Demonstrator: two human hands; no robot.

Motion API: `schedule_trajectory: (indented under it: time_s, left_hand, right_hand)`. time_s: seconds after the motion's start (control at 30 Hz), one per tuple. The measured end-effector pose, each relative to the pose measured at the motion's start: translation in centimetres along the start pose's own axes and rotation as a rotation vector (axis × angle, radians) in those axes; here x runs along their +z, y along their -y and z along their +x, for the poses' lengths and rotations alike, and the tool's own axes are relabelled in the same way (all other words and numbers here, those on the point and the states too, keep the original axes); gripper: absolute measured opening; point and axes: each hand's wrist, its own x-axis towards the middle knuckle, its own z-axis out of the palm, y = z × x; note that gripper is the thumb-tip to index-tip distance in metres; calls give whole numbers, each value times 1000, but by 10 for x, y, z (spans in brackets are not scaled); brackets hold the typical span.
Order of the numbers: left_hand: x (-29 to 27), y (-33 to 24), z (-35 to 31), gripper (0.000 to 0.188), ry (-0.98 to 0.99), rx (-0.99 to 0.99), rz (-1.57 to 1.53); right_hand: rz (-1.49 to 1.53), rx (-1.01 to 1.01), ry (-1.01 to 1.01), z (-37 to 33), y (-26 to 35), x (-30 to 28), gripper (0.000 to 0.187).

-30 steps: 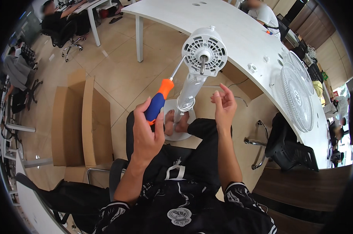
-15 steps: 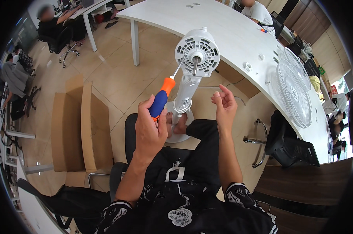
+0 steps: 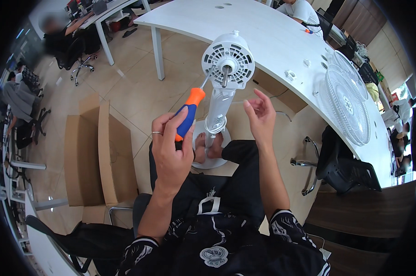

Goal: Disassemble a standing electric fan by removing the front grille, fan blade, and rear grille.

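Note:
A white standing fan without its grille or blades rises between my knees, its motor housing (image 3: pixel 240 57) with vent slots and a bare metal shaft at the top. Below it run the pole (image 3: pixel 219 110) and the round base (image 3: pixel 213 164), where my bare feet rest. My left hand (image 3: pixel 171 158) grips the blue and orange handle of a screwdriver (image 3: pixel 195 99). The thin blade points up at the housing face, left of the shaft; its exact contact is too small to tell. My right hand (image 3: pixel 262 117) hovers right of the pole, fingers loosely apart, holding nothing.
A white table (image 3: pixel 180 17) curves behind the fan and down the right, bearing fan grilles (image 3: pixel 350 108), a white ring-shaped part (image 3: pixel 289 74) and small pieces. An open cardboard box (image 3: pixel 85 158) stands left. A black chair (image 3: pixel 350 168) is at right; people sit farther off.
My left fingers have shifted their hold on the screwdriver handle, and the hand sits slightly farther left. The right hand's fingers have bent a little. The whole view has shifted slightly.

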Motion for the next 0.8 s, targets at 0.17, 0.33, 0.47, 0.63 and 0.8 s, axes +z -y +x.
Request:
schedule_trajectory:
  time_s: [0.17, 0.33, 0.47, 0.63, 0.8]
  left_hand:
    - [-9, -3, 23, 35, 22, 132, -19]
    - [-16, -10, 35, 38, 135, 317, 139]
    - [-10, -13, 36, 43, 141, 428, 274]
    - [-9, -21, 41, 42, 177, 407, 285]
    - [-7, -15, 44, 40, 131, 428, 255]
  right_hand:
    - [-263, -65, 181, 38, -31, 10, 83]
    - [-15, -106, 497, 51, -49, 25, 80]
    - [-132, -3, 436, 48, -45, 29, 66]
    - [-169, -35, 417, 45, -43, 26, 63]
    - [-182, -60, 378, 43, -42, 30, 61]
